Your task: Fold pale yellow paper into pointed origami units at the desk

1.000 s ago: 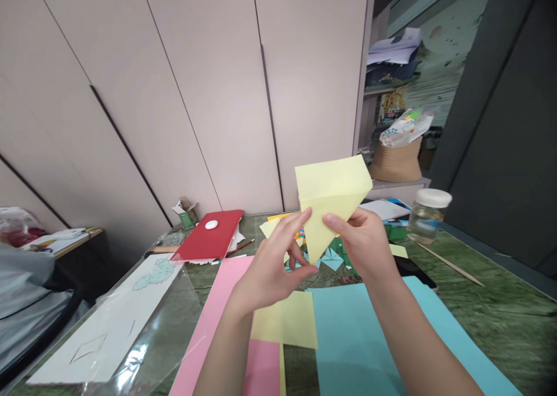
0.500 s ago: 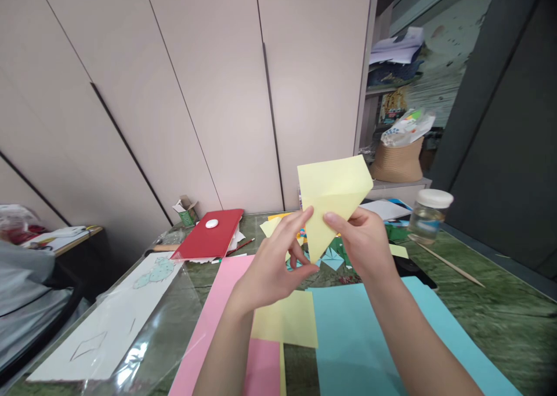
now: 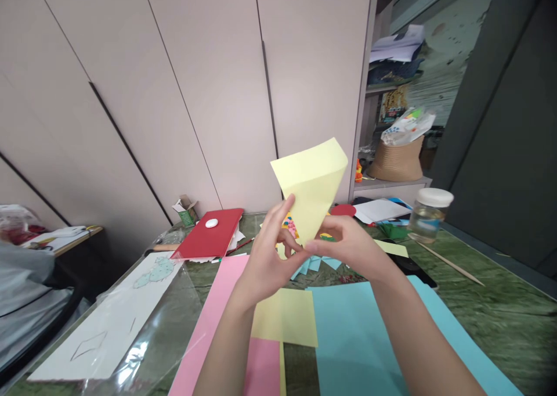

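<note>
Above the green table [image 3: 491, 320], our left hand [image 3: 267, 262] and right hand [image 3: 348, 242] grip one folded yellow paper [image 3: 311, 181], its narrow point down. To the right, one white-lidded jar [image 3: 427, 219] contains clear liquid; one tan woven container [image 3: 395, 162] holds one plastic bag [image 3: 409, 127]. One green box's [image 3: 187, 215] lettering is too small for us to read.

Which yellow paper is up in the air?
The folded yellow paper, held up by the left hand and right hand; the other yellow papers lie lower down, unheld.
</note>
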A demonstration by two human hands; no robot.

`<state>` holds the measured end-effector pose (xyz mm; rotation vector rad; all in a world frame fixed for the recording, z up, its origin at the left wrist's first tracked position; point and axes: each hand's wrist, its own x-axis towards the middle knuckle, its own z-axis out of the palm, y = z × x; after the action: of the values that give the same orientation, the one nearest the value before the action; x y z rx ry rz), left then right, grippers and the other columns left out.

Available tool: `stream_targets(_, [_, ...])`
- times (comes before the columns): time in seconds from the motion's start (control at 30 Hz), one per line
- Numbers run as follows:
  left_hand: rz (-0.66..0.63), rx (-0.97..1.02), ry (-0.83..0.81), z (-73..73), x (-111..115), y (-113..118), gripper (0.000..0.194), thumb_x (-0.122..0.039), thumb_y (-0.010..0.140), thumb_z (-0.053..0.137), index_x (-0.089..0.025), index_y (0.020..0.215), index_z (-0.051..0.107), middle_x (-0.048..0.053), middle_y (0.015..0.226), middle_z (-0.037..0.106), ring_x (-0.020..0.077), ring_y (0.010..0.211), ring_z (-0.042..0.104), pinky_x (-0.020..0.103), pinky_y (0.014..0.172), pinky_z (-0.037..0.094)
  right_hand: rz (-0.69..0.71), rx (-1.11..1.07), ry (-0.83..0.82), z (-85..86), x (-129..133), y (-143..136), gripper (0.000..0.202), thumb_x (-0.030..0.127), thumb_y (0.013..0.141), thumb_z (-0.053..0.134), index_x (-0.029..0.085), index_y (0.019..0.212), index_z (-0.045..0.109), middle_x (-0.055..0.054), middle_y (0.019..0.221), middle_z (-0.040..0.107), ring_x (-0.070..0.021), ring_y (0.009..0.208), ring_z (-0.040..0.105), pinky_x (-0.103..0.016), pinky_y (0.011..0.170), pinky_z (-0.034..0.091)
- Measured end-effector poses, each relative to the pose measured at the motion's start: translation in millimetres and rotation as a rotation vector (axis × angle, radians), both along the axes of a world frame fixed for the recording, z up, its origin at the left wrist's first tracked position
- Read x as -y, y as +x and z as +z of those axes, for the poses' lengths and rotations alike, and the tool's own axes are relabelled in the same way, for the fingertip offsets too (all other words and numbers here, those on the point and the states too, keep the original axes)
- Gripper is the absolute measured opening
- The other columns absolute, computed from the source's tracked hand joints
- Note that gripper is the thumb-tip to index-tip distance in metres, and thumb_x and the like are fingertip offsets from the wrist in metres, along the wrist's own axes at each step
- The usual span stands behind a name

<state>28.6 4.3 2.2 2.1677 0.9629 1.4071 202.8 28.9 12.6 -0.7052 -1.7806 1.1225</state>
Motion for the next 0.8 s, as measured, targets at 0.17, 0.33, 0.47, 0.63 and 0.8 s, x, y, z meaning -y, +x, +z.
stream_targets(0.17, [0.031,0.022,0.017,-0.7,-1.3,-0.4,0.082,-0.014,0.079,0.064,-0.046,0.141,0.021,0.009,0.145,0.031,0.0010,0.059,0.051,0.022,0.060,0.051,-0.054,0.042,0.021,-4.6,-2.0,-4.5,0.027,0.039,0.073,0.069,0.017,0.060,0.064,-0.005,0.074,0.067,-0.0200,0.075,0.059,-0.032,0.069,0.045])
stream_targets(0.33, [0.013,0.018,-0.002,0.5,1.8,-0.4,0.085,-0.015,0.077,0.067,-0.043,0.142,0.021,0.010,0.143,0.033,0.0035,0.061,0.053,0.024,0.057,0.051,-0.130,-0.073,-0.025,-8.9,-5.0,-2.4,0.028,0.041,0.070,0.072,0.017,0.058,0.061,-0.003,0.067,0.063,-0.0172,0.067,0.057,-0.029,0.062,0.044])
stream_targets(0.47, [0.004,-0.011,-0.006,1.6,2.9,0.0,0.085,-0.015,0.077,0.067,-0.044,0.142,0.020,0.010,0.141,0.036,0.0039,0.060,0.054,0.024,0.055,0.051,-0.158,-0.193,-0.050,-7.7,-6.1,1.6,0.026,0.040,0.067,0.074,0.018,0.059,0.063,-0.003,0.062,0.063,-0.0176,0.064,0.058,-0.030,0.061,0.045])
stream_targets(0.63, [-0.016,-0.064,-0.016,0.3,2.2,1.4,0.086,-0.011,0.077,0.064,-0.041,0.143,0.018,0.005,0.112,0.057,0.0064,0.061,0.056,0.024,0.057,0.050,-0.211,-0.344,-0.057,-5.2,-9.8,9.1,0.021,0.034,0.066,0.077,0.018,0.058,0.066,-0.001,0.061,0.064,-0.0138,0.059,0.056,-0.026,0.059,0.044])
stream_targets(0.8, [-0.021,-0.078,0.003,-1.8,0.2,2.3,0.085,-0.011,0.077,0.065,-0.036,0.144,0.019,0.003,0.094,0.062,0.0101,0.066,0.056,0.025,0.061,0.050,-0.259,-0.447,-0.042,-5.9,-12.6,12.7,0.017,0.032,0.066,0.077,0.020,0.060,0.067,0.000,0.059,0.063,-0.0123,0.058,0.054,-0.025,0.059,0.043])
